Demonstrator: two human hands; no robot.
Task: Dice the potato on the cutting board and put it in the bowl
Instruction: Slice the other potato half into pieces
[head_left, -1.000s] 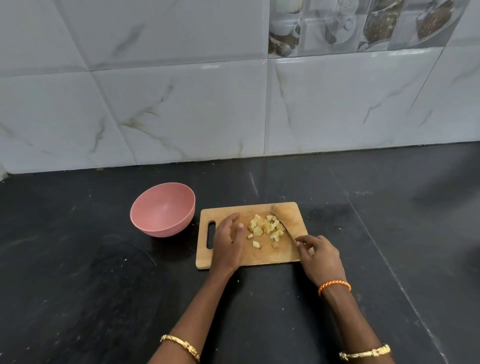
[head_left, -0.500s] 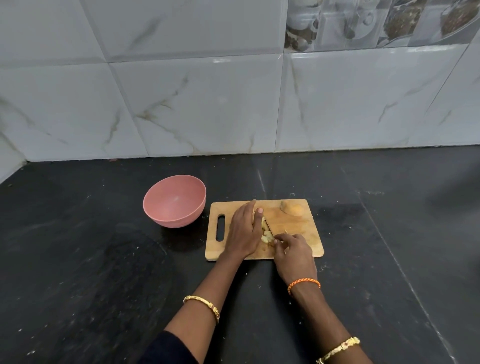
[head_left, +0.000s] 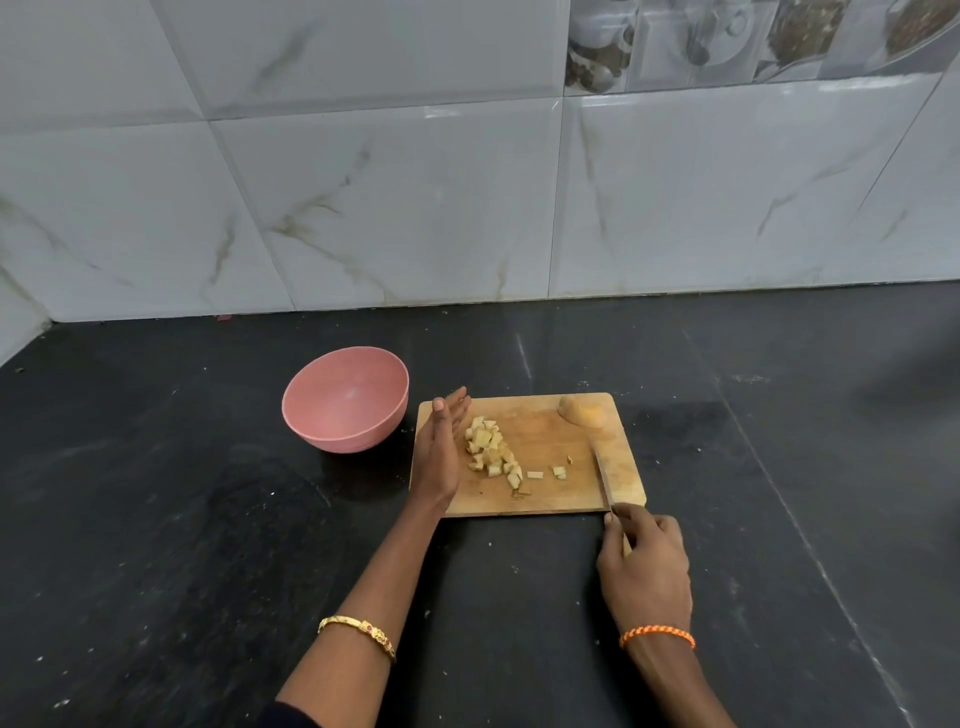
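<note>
Wooden cutting board (head_left: 540, 493) lies on black stone worktop (head_left: 208, 545), roughly mid-worktop, long side parallel to the near edge. Pink bowl (head_left: 345, 397) stands just off the board's left end, close but apart from it; nothing seen inside it

Diced potato (head_left: 488, 452): pale cubes heaped on the board's left half, a few stragglers (head_left: 559, 472) loose toward the middle. Uncut potato piece (head_left: 582, 413), domed, skin side up, sits at the board's far right corner

Left hand (head_left: 439, 452): fingers straight and together, hand standing on its edge along the board's left end, palm facing the heap of cubes, just beside it; contact with the cubes cannot be told. Grips nothing. Gold bangle (head_left: 358, 631) on that forearm

Right hand (head_left: 644, 556): off the board's near right corner, over the worktop, fingers curled round the handle of a knife (head_left: 602, 480). Blade runs from the hand up across the board's right part, tip pointing toward the far edge, short of the uncut piece. Whether the blade rests flat on the wood or stands just above it cannot be told. Orange braided thread (head_left: 657, 635) on that wrist

Behind the worktop's far edge: wall of white marble-pattern tiles (head_left: 389, 208), with a printed decorative tile (head_left: 727, 41) at top right. Small pale specks scattered over the dark worktop around the board
</note>
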